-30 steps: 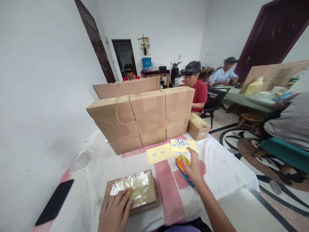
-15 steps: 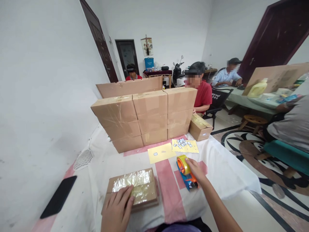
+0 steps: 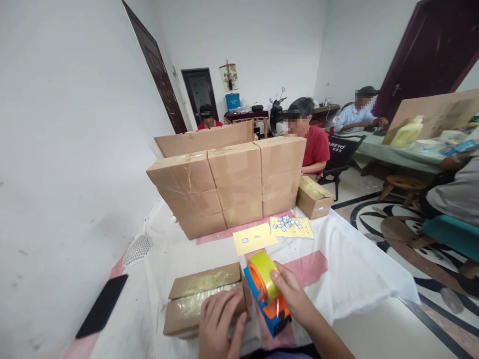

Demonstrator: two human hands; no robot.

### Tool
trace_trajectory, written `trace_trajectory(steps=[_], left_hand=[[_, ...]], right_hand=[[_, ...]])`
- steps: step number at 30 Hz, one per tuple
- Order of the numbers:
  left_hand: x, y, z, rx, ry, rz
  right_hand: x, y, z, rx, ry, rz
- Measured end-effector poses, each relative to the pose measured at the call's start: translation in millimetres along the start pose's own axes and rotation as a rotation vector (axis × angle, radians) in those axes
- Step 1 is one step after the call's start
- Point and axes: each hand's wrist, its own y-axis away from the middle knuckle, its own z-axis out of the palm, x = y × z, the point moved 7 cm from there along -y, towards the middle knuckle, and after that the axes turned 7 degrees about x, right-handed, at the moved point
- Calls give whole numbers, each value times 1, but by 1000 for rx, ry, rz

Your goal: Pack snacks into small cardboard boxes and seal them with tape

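A small cardboard box [image 3: 187, 314] with shiny tape along its top flaps lies in front of me on the cloth. My left hand [image 3: 220, 316] rests on the right part of its top, fingers stretched out over the flap. Just right of the box, my right hand [image 3: 290, 286] grips a tape dispenser [image 3: 264, 309], blue and orange, carrying a roll of yellowish clear tape. Raised off the cloth, the dispenser points its black end toward me. Whether tape hangs from it, I cannot tell.
Stacked cardboard boxes [image 3: 235, 184] form a wall across the table, with one more box [image 3: 316, 197] to their right. Yellow sheets [image 3: 258, 244] with small white stickers lie before them. A black phone [image 3: 103, 304] is at left. Behind the stack sits a person in red [image 3: 316, 147].
My right hand has brought the tape dispenser left and nearer, beside the box. My left hand has slid to the right across the box top.
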Motion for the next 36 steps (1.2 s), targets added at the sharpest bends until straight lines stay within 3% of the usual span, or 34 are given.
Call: trace_trajectory(steps=[5,11,16,19,24,30,36], left_hand=[[22,-25,18,-35,224,-95],[22,-33,27,-48,433,-195],[24,-19,43,-100,452,-387],[32,0,56,-79,399,-549],[47,23,77,-98,429,-651],[53,18,82,-90,516,-665],[49,12,92,-100,719,-807]], right_hand=[[-7,23,6,-3,190,-146],[-1,29,0,-88,219,-203],[2,29,-12,18,249,-231],[-3,29,-20,103,136,-230],[-18,32,-28,222,-61,-254],[-8,32,-26,233,-42,-227],[-6,24,-27,246,37,-303]])
